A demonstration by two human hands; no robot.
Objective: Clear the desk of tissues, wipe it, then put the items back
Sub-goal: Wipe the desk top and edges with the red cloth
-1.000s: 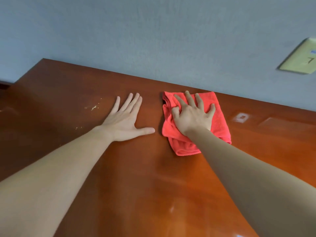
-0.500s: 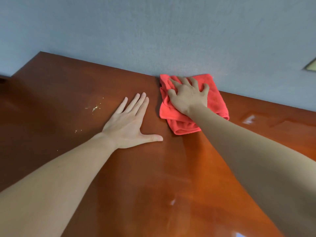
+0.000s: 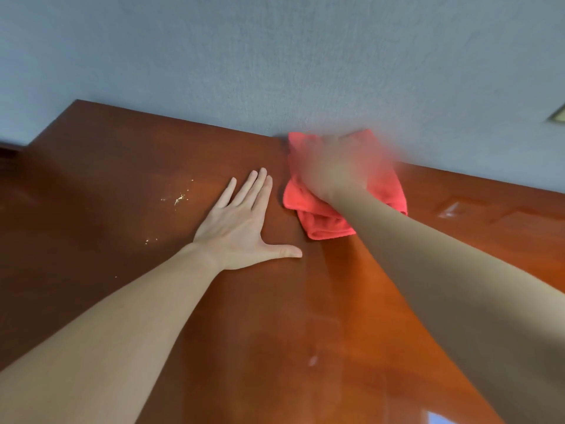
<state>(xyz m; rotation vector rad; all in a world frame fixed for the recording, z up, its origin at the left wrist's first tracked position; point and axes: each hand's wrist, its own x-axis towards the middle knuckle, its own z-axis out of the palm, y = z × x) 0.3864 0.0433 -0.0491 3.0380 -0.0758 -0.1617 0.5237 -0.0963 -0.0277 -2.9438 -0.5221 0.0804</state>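
Against the back edge of the desk (image 3: pixel 128 295), where the reddish-brown top meets the grey-blue wall (image 3: pixel 275 56), a folded red cloth (image 3: pixel 318 218) lies flat on the wood. Its far end touches the wall and its near folded end points toward the person. The right hand (image 3: pixel 333 169) lies on top of the cloth, covering most of its middle. That hand is smeared by motion blur, so its fingers cannot be made out, and it cannot be told whether the hand lies flat or grips the fabric. The right forearm runs down from it to the lower right corner of the view.

The left hand (image 3: pixel 241 224) rests palm down on the bare desk, just beside the cloth on its left and not touching it. It is spread open, with 4 fingers (image 3: pixel 260 185) held close together and pointing toward the wall, and the thumb stretched out sideways toward the cloth.

Pale specks of debris (image 3: pixel 179 198) dot the wood to the left of the left hand, with a few smaller ones nearer the wrist. The polished top shows bright glare patches on the right side and near the bottom edge. A light-coloured wall plate (image 3: pixel 558 116) is cut off by the right edge of the view.
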